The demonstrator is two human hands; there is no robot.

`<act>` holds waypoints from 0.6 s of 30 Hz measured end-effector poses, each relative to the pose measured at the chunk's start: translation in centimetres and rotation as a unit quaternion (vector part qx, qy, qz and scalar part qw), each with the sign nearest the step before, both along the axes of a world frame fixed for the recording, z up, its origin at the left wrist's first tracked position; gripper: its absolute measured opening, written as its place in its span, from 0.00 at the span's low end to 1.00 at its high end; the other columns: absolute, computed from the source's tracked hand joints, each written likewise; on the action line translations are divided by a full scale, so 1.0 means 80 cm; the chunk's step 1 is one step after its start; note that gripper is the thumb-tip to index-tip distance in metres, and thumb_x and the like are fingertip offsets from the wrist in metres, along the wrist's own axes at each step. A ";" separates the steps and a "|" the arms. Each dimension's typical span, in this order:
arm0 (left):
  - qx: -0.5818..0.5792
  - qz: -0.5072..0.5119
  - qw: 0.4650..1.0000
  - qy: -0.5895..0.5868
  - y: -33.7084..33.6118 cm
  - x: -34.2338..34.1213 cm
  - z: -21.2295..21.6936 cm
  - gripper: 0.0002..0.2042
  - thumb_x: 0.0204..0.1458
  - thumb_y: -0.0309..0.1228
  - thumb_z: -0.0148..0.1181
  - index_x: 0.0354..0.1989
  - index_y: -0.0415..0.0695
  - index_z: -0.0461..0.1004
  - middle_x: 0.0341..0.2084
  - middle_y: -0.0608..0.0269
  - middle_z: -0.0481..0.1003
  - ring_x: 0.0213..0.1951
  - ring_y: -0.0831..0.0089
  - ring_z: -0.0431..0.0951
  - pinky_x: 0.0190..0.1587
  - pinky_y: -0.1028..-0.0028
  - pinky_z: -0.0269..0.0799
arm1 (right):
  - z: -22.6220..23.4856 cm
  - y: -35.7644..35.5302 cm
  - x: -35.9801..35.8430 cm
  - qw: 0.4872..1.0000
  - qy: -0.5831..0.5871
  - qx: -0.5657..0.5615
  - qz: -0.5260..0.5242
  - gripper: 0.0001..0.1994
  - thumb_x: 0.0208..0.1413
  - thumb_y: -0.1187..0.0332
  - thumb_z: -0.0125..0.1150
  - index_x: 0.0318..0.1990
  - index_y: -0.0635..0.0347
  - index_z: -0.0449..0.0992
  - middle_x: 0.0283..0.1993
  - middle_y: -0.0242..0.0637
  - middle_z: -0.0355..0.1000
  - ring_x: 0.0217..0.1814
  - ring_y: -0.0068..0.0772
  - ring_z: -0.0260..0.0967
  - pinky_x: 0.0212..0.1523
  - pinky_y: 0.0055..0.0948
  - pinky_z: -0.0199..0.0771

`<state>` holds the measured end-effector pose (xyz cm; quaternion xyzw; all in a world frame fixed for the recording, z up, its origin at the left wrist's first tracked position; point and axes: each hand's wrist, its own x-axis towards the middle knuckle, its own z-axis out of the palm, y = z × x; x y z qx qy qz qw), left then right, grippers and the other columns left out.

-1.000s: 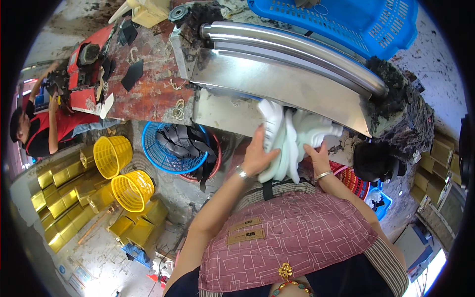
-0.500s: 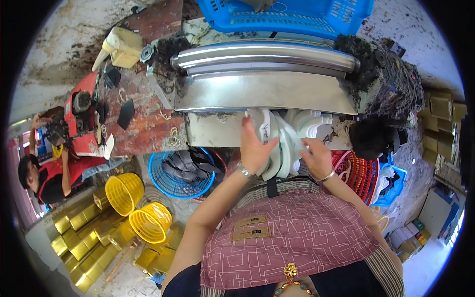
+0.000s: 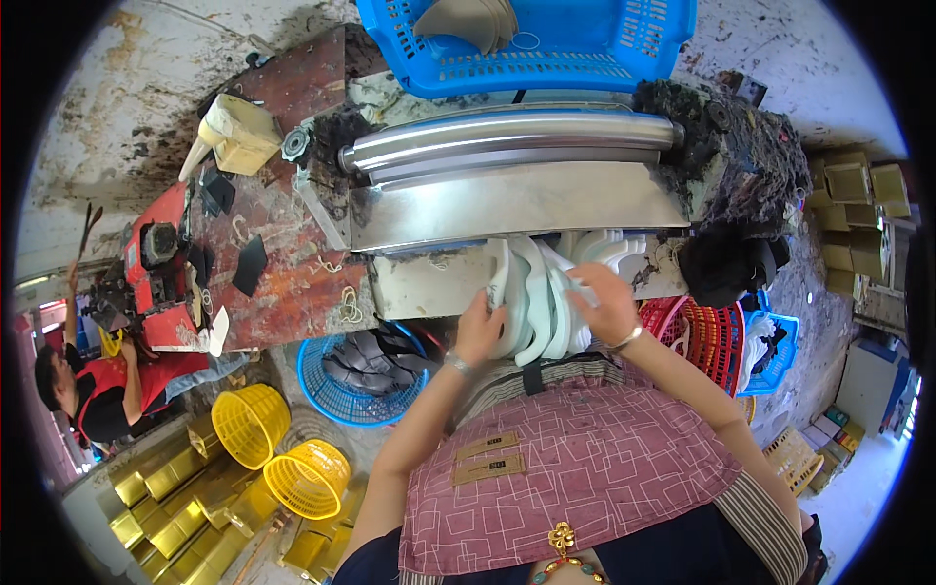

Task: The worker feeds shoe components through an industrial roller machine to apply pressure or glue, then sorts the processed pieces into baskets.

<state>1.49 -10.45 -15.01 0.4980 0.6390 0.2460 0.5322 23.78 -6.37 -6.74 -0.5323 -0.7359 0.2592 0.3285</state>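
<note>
A stack of white curved sole pieces point(image 3: 546, 297) stands on edge against the machine's front, just under its steel plate. The pieces fan slightly apart, gripped from both sides.

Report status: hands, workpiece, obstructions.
Both hands, left and right, grip white curved pieces. Stack sits at roller machine. Nothing blocking.

Stained concrete floor point(image 3: 127, 117), rusty red workbench point(image 3: 292, 283), yellow baskets point(image 3: 252, 422) and cardboard boxes point(image 3: 858, 185) in daylight

right hand point(image 3: 606, 304) shifted atop white pieces point(image 3: 542, 292)
</note>
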 end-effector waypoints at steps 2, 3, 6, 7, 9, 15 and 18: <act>0.057 -0.040 0.997 0.035 -0.002 -0.001 0.000 0.20 0.49 0.38 0.48 0.48 0.41 0.60 0.35 0.44 0.69 0.37 0.50 0.70 0.39 0.63 0.65 | 0.001 0.003 0.031 0.964 0.135 -0.067 -0.217 0.10 0.48 0.67 0.53 0.38 0.60 0.65 0.34 0.37 0.65 0.33 0.30 0.65 0.34 0.27 0.64; 0.058 -0.041 0.997 0.039 0.000 0.000 0.000 0.20 0.49 0.38 0.48 0.48 0.41 0.60 0.35 0.44 0.69 0.37 0.50 0.70 0.39 0.63 0.65 | -0.001 0.012 0.055 0.917 0.181 -0.079 -0.346 0.12 0.51 0.66 0.50 0.41 0.60 0.63 0.35 0.38 0.65 0.33 0.30 0.65 0.34 0.27 0.65; 0.050 -0.018 0.998 0.031 0.010 -0.001 0.001 0.18 0.49 0.38 0.48 0.46 0.41 0.62 0.35 0.45 0.70 0.37 0.51 0.71 0.37 0.63 0.65 | -0.019 0.043 0.118 0.737 0.395 -0.107 -0.539 0.18 0.53 0.53 0.47 0.40 0.60 0.63 0.35 0.41 0.63 0.36 0.34 0.63 0.34 0.30 0.65; 0.046 -0.026 0.998 0.038 0.014 -0.004 0.002 0.17 0.49 0.37 0.48 0.45 0.40 0.64 0.35 0.45 0.70 0.36 0.51 0.71 0.37 0.64 0.66 | -0.028 0.054 0.133 0.658 0.487 -0.187 -0.542 0.21 0.52 0.49 0.44 0.40 0.60 0.62 0.34 0.42 0.63 0.34 0.37 0.63 0.33 0.33 0.65; 0.044 -0.033 0.997 0.051 0.015 -0.013 0.006 0.16 0.49 0.37 0.49 0.43 0.40 0.65 0.34 0.46 0.70 0.35 0.51 0.72 0.36 0.64 0.66 | -0.046 0.072 0.150 0.565 0.574 -0.266 -0.530 0.24 0.52 0.46 0.42 0.40 0.60 0.62 0.34 0.43 0.63 0.33 0.39 0.62 0.32 0.35 0.65; 0.345 0.107 0.927 0.097 -0.014 -0.078 0.047 0.10 0.40 0.21 0.52 0.34 0.40 0.69 0.26 0.53 0.70 0.30 0.60 0.73 0.34 0.70 0.67 | -0.057 0.088 0.135 0.624 0.486 -0.294 -0.537 0.26 0.51 0.41 0.35 0.33 0.56 0.66 0.25 0.37 0.64 0.25 0.34 0.61 0.23 0.31 0.63; 0.272 0.394 0.877 -0.050 0.010 -0.115 0.063 0.06 0.47 0.26 0.50 0.21 0.39 0.67 0.23 0.63 0.69 0.22 0.76 0.68 0.29 0.76 0.63 | -0.049 0.091 0.122 0.628 0.465 -0.275 -0.560 0.24 0.52 0.44 0.33 0.31 0.55 0.66 0.18 0.33 0.62 0.17 0.28 0.58 0.15 0.27 0.57</act>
